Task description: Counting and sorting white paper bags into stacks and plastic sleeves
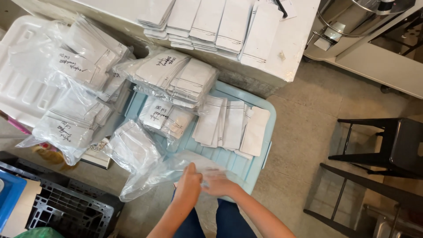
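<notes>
Both my hands grip the mouth of a clear plastic bag (152,174) that lies limp over the near edge of a light blue bin lid (240,163). My left hand (188,185) pinches one side of the bag's opening. My right hand (220,183) holds the other side, partly seen through the plastic. Just beyond, a loose fan of white flat pouches (231,125) lies on the lid. Bagged bundles of the same pouches (172,77) are stacked at the lid's far left.
More bagged pouch bundles (72,105) pile up on the left over a white plastic lid (17,88). A white table (291,39) carries rows of pouches. A black crate (66,207) sits near left, black stools (387,145) at right.
</notes>
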